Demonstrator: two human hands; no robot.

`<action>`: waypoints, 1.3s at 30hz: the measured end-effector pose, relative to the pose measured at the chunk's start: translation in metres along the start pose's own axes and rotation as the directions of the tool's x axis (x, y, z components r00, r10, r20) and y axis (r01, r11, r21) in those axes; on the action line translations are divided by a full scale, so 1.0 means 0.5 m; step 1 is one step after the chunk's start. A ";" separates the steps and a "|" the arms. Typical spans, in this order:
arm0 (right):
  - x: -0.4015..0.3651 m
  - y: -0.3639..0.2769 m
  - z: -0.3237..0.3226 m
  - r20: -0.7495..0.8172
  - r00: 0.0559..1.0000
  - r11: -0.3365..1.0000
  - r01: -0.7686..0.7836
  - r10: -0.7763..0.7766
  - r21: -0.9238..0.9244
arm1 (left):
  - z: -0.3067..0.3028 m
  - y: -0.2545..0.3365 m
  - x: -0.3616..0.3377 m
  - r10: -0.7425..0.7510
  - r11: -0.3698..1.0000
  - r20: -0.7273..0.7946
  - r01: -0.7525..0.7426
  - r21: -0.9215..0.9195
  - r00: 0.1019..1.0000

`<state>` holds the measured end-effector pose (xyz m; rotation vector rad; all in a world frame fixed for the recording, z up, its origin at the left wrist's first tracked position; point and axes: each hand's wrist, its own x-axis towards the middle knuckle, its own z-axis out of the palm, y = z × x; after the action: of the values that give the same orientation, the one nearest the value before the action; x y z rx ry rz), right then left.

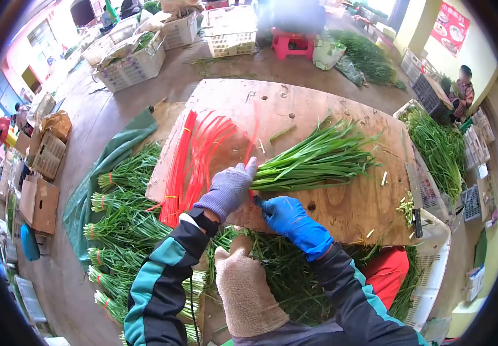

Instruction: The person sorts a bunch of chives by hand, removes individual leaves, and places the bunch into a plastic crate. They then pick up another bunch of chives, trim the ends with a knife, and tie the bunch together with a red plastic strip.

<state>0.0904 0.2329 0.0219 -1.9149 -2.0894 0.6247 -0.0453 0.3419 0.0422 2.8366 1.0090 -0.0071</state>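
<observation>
Greens (318, 157) lie on the counter (344, 216), fanning rightward from my left hand (230, 187), which clasps their stalk ends; my right hand (298, 225) seemingly pinches a red strip (252, 195), best drawn snug without bruising.

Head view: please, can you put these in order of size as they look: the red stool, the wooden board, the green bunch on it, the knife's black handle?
1. Wooden board
2. Green bunch
3. Red stool
4. Knife's black handle

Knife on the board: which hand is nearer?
Right: your right hand is left of the knife at the board's near edge; your left hand is farther left, beside the red strips.
</observation>
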 end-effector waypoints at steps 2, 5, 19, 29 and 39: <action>-0.002 0.004 0.006 -0.060 0.998 0.999 0.007 -0.005 0.044 | 0.006 -0.013 0.006 -0.028 0.998 -0.037 0.029 0.048 0.999; -0.014 -0.002 -0.013 -0.076 0.997 0.998 -0.008 0.012 0.055 | 0.000 -0.034 0.003 -0.033 0.992 -0.085 0.043 0.115 0.996; -0.041 0.032 0.001 -0.091 0.996 0.997 -0.003 0.011 0.082 | -0.039 -0.034 -0.016 -0.169 0.984 0.043 0.166 0.071 0.985; -0.078 0.014 -0.038 0.015 0.996 0.974 -0.094 0.093 0.204 | -0.025 -0.082 -0.072 -0.599 0.094 -0.152 -0.119 -0.988 0.786; -0.085 0.025 -0.015 -0.131 0.991 0.986 0.031 -0.009 0.167 | 0.095 -0.061 -0.056 -0.645 0.045 -0.178 -0.195 -0.980 0.743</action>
<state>0.1098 0.1925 0.0275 -1.7896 -1.9091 0.6324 -0.0843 0.3419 -0.0072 1.2021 0.9457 1.1896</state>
